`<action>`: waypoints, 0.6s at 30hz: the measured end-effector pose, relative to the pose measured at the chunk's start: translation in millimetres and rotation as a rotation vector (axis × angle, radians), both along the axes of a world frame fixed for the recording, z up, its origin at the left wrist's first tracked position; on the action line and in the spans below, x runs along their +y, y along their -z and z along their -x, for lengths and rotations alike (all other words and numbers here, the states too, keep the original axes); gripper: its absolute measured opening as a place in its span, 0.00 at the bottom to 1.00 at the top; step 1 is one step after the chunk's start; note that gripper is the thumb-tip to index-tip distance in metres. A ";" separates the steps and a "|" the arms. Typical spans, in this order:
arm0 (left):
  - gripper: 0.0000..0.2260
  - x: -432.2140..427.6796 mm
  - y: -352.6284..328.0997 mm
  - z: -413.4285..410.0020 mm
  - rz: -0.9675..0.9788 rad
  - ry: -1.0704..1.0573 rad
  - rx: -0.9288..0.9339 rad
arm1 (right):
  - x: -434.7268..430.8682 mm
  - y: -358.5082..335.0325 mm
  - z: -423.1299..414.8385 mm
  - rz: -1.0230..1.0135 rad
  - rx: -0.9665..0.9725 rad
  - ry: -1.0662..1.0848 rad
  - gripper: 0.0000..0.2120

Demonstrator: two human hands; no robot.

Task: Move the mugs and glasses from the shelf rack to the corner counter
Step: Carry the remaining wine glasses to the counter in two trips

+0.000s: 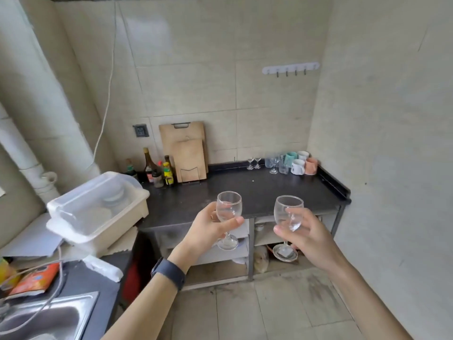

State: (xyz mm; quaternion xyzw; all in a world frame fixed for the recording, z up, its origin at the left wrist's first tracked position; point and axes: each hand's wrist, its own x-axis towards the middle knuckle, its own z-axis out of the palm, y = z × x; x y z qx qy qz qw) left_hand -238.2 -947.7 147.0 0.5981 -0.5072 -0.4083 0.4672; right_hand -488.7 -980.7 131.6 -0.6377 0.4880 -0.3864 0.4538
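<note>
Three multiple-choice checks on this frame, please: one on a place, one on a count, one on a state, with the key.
1. Where on the counter do the mugs stand? A) left end B) far right corner C) front edge
2. How many cutting boards lean on the wall? A) one B) two C) four
3. The left hand and right hand are: A) both empty B) sharing one mug C) each gripping its own glass

Key: 1 B, clustered at the back right. 2 B, a smaller board stands before a larger one. 3 C, fingers curl round the left glass and the right glass.
</note>
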 end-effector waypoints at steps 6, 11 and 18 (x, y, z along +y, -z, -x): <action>0.17 -103.7 19.9 0.2 -0.016 0.041 -0.009 | -93.5 20.6 3.0 -0.060 0.041 0.042 0.26; 0.19 -185.1 48.9 3.5 -0.071 0.083 -0.024 | -162.7 43.1 13.5 -0.109 0.068 0.085 0.23; 0.24 -281.3 104.8 27.6 -0.210 0.078 0.038 | -248.7 103.6 30.4 -0.243 0.169 0.076 0.26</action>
